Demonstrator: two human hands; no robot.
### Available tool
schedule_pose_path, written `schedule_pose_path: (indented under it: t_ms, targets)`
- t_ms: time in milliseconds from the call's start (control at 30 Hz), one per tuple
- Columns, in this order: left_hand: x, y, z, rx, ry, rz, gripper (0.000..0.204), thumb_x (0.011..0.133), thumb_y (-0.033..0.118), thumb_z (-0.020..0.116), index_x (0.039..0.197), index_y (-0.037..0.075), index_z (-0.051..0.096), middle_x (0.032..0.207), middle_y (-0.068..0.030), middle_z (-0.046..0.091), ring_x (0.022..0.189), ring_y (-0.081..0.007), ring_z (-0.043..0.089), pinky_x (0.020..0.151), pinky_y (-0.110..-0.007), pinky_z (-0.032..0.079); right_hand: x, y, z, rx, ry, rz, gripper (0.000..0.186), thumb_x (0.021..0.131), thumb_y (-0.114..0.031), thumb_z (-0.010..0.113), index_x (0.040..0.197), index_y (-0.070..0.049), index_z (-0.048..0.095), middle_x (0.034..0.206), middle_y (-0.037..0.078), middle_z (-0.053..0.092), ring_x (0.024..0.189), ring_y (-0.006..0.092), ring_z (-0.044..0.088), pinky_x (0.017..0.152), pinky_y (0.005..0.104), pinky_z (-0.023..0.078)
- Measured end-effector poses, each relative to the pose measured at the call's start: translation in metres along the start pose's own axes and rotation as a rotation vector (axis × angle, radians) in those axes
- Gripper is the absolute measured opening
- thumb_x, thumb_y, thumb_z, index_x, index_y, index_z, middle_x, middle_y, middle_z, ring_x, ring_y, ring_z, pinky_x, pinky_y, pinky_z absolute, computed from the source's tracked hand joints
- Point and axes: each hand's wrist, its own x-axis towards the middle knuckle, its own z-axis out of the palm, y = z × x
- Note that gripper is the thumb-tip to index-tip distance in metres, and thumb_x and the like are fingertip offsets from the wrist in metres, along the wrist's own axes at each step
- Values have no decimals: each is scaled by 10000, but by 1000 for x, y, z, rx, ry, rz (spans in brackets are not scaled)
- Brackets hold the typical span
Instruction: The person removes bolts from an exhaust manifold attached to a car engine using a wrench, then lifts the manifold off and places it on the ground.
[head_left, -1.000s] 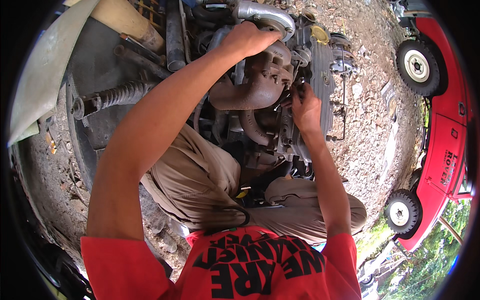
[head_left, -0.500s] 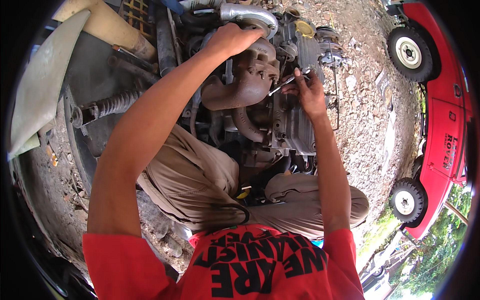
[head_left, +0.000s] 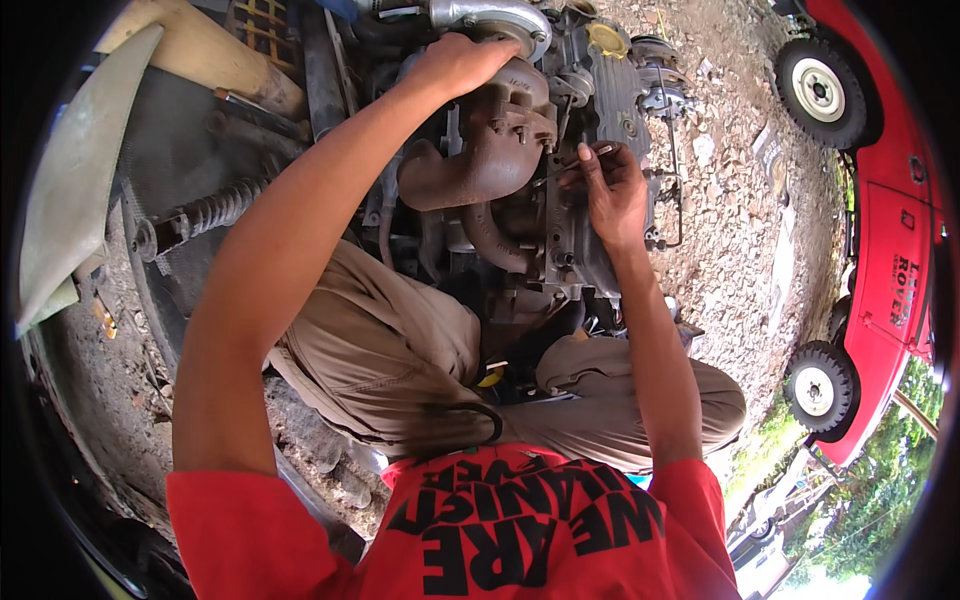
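Note:
My left hand [head_left: 470,62] curls over the silver turbocharger [head_left: 492,22] at the top of the engine, fingertips partly hidden behind it. Just below sits a rusty cast manifold [head_left: 470,170], its curved pipe turned downward. My right hand [head_left: 610,195] grips a slim metal wrench [head_left: 602,150] between thumb and fingers, beside the manifold's bolts and over the dark valve cover [head_left: 622,120]. A yellow cap [head_left: 606,40] is on that cover near its upper end.
My bent legs [head_left: 380,350] are below the engine. Left lie a coil-spring shock [head_left: 195,220], metal pipes and a pale curved panel [head_left: 75,180]. Gravel [head_left: 740,250] borders the engine on the right; beyond it stands a red off-road vehicle [head_left: 885,250].
The wrench in my right hand swung to point down-left toward the manifold, and that hand shifted slightly. My left hand stays at the turbocharger. The whole view has drifted a little.

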Motion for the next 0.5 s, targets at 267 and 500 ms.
schedule_pose_path:
  t_ms: [267,500]
  targets:
    - [-40,44,-10,-586,38,-285,719,753,443,759,1150,-144,637,1131,-223,685,985,-285,677,809,-383,530,3,11,-8,17,88,-48,265,992,-209,640,967,37,545,795,127,699,653,165,689,587,274,532]
    - [-42,37,-14,-601,-42,-212,681,771,453,737,1187,-79,655,1189,-204,671,1052,-271,651,869,-386,508,0,5,-6,60,127,-52,250,1001,-195,625,955,43,567,805,123,697,655,160,687,599,268,536]
